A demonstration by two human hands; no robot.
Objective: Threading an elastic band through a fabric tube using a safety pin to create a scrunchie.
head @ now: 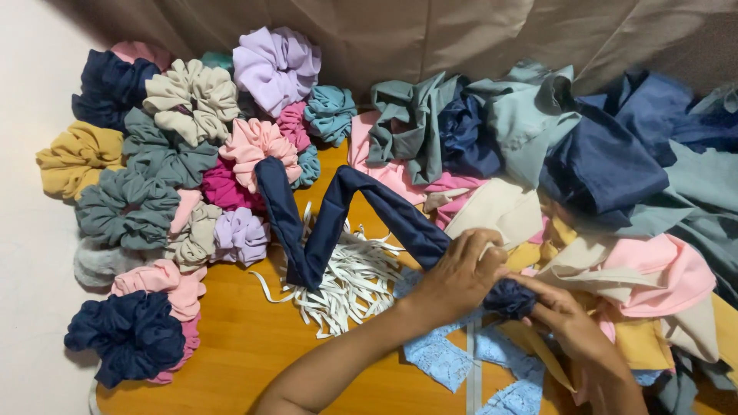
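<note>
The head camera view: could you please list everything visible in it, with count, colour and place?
Navy fabric tube: one, dark blue, zigzagging across the centre, its right end bunched in the hands.
Finished scrunchies: a pile too overlapped to count, navy, beige, lilac, pink, grey-green, mustard, teal, left side.
White elastic strips: a loose heap, under the tube.
Fabric pieces: a pile, blue, grey-green, pink, cream, yellow, right side.
Light blue lace: a few pieces, bottom centre.
Wooden table: one, orange-brown.
Brown cloth backdrop: one, along the top.
Left hand: gripping the tube.
Right hand: holding the bunched end.
</note>
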